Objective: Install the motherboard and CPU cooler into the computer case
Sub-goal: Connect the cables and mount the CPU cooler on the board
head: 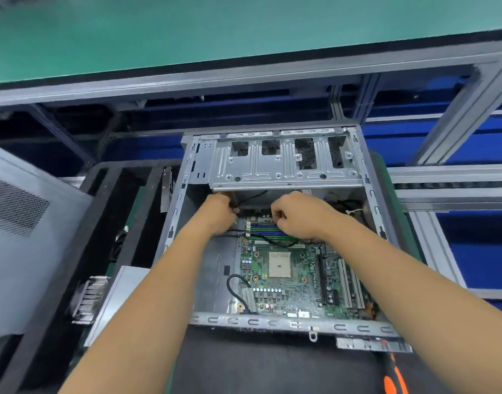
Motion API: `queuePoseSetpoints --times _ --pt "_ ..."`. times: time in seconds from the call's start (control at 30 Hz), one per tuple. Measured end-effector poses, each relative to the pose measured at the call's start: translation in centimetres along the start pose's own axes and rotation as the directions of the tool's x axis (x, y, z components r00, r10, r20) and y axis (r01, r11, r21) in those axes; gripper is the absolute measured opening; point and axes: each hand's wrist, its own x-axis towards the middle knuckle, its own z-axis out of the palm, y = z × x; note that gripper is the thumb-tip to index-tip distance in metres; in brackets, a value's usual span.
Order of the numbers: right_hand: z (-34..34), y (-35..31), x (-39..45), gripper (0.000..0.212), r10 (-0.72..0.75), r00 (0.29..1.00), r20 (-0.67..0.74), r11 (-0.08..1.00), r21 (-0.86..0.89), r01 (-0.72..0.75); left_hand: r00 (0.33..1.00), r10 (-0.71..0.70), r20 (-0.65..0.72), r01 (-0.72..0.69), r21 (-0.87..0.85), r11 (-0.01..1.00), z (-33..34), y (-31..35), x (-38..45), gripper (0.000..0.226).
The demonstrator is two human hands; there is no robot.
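Head view, drive cage (284,163) overhanging both hands (220,213), side panel (25,240) leftward

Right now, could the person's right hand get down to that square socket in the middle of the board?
Probably yes. The CPU socket lies bare, with nothing over it, just below the right hand, which is busy at the black cable.

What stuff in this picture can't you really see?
Head view only:
- What the left hand and right hand pinch: their own fingers cover it, near the thin black cables.
- The orange-and-black tool handle: cut off by the bottom edge.
- The finned metal heatsink: blurred.
- Tiny print on the green motherboard: too small.
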Motion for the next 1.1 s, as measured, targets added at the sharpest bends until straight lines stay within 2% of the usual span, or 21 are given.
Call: queuePoseSetpoints --times 0.07,0.2,0.43,0.53,0.67,0.83,1.1 --pt "0.3 0.3 0.3 0.014 0.023 1.0 -0.005 0.999 0.034 -0.022 1.0 -0.013 -0.028 0.012 -0.037 0.999 0.4 0.1 -0.1 0.015" --pt "0.4 0.7 0.5 0.015 0.032 0.999 -0.007 0.996 0.08 -0.031 0.99 -0.055 -0.129 0.039 -0.124 0.992 1.2 0.3 -0.2 0.023" --pt "0.2 0.8 0.6 0.015 0.015 1.0 0.008 0.998 0.066 -0.016 0.981 -0.112 -0.155 0.08 -0.204 0.976 2.4 0.8 0.1 0.037" --pt "0.3 0.6 0.6 0.016 0.011 1.0 0.025 0.998 0.058 -0.012 0.985 -0.076 -0.156 0.049 -0.175 0.983 2.7 0.9 0.1 0.043" --pt "0.2 0.6 0.6 0.014 0.013 1.0 0.019 0.997 0.075 -0.015 0.983 -0.052 -0.178 0.026 -0.147 0.989 2.9 0.9 0.0 0.04" --pt "0.2 0.5 0.4 0.015 0.019 1.0 0.014 0.998 0.062 -0.02 0.991 -0.031 -0.131 0.01 -0.163 0.987 3.2 0.9 0.1 0.036" --pt "0.2 0.7 0.6 0.014 0.03 0.999 0.026 0.997 0.064 -0.031 0.992 0.035 -0.122 -0.043 -0.064 0.997 3.3 0.9 0.2 0.035"
